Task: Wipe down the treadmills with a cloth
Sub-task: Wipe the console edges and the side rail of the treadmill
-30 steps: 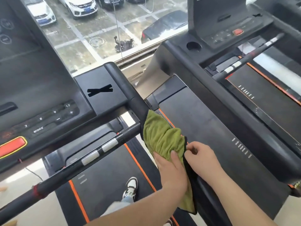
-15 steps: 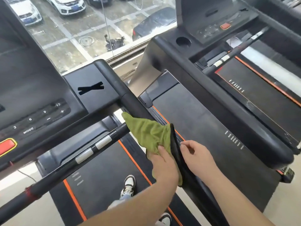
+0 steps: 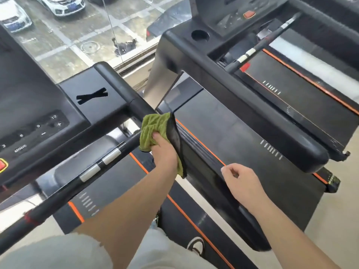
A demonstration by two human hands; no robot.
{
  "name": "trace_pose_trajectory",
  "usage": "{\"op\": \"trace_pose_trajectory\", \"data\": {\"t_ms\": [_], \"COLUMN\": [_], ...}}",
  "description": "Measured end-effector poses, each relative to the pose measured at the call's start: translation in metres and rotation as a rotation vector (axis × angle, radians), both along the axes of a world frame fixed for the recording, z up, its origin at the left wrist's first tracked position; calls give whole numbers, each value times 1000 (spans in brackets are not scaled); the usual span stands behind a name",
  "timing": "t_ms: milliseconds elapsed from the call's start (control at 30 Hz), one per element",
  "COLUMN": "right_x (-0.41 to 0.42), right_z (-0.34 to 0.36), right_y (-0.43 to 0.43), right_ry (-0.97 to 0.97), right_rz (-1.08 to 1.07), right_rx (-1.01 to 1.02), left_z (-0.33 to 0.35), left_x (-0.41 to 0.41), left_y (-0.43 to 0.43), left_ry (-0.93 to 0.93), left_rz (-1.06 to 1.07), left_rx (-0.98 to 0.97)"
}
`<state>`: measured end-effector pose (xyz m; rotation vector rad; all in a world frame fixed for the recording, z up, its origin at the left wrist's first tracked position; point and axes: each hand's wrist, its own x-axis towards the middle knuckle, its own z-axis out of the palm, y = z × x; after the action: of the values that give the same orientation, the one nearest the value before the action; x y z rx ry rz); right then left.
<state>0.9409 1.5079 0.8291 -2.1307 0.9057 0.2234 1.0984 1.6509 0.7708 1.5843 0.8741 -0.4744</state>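
Note:
My left hand (image 3: 164, 150) grips a green cloth (image 3: 150, 129) with a black edge and holds it against the right handrail (image 3: 202, 152) of the near treadmill, just below the console's corner (image 3: 101, 101). Part of the cloth hangs down past my wrist. My right hand (image 3: 241, 183) hovers lower along the same black rail with its fingers loosely curled, holding nothing. A second treadmill (image 3: 291, 98) stands to the right, its belt edged in orange.
The near treadmill's console with buttons (image 3: 38, 131) fills the left. A black crossbar with silver sensor pads (image 3: 91, 171) runs below it. The neighbouring treadmill's thick handrail (image 3: 272, 131) lies close on the right. A window ahead looks down on parked cars (image 3: 64, 6).
My left hand has slid the cloth up the rail toward the console. My right hand let go of the cloth's edge and dropped back down the rail.

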Motion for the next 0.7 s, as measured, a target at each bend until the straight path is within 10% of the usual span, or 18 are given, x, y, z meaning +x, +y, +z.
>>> {"op": "trace_pose_trajectory", "data": {"t_ms": [300, 700], "right_x": [-80, -181], "right_z": [-7, -26], "right_y": [-35, -54], "right_ry": [2, -60], "right_rz": [-85, -230], "right_rx": [-31, 114], "left_z": [-3, -4], "left_x": [-158, -218], "left_y": [-45, -86], "left_ry": [107, 16], "left_rz": [-283, -46], "left_rx": [-69, 6]}}
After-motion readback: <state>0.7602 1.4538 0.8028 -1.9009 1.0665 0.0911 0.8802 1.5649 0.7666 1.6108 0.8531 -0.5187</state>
